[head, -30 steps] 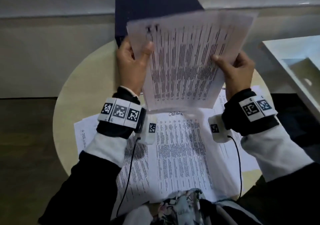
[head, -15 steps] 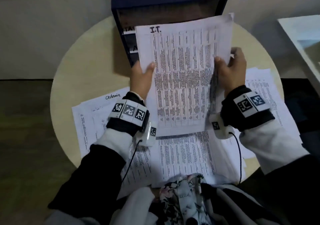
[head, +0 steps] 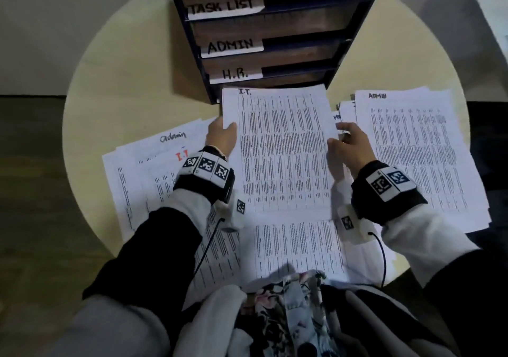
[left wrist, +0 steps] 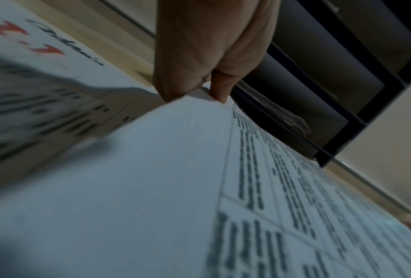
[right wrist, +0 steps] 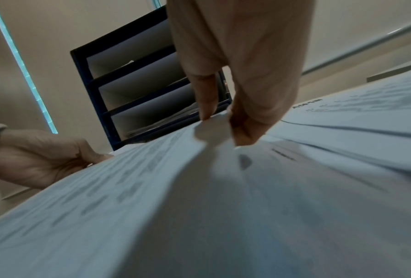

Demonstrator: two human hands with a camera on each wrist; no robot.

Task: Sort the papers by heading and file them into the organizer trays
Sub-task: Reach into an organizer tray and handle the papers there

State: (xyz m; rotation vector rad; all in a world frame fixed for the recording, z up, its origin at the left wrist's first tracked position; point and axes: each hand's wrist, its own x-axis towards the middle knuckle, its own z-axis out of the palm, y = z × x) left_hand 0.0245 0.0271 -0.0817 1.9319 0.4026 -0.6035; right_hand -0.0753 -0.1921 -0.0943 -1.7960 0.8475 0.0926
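A printed sheet headed I.T. (head: 280,147) is held flat between both hands, its top edge at the foot of the dark organizer (head: 275,40). My left hand (head: 221,137) pinches its left edge, thumb on top (left wrist: 190,56). My right hand (head: 350,143) pinches the right edge (right wrist: 235,105). The trays carry labels TASK LIST (head: 222,6), ADMIN (head: 231,46) and H.R. (head: 235,74). The bottom tray's label is hidden behind the sheet.
Loose sheets cover the round table (head: 115,68): an Admin sheet (head: 173,137) and a red I.T. sheet (head: 181,154) on the left, an ADMIN stack (head: 412,150) on the right, more papers (head: 297,246) near my body. A white surface (head: 494,21) lies far right.
The I.T. sheet has come down from in front of my face and moved forward, now lying nearly flat with its top edge at the organizer's lowest tray. Both hands moved with it.
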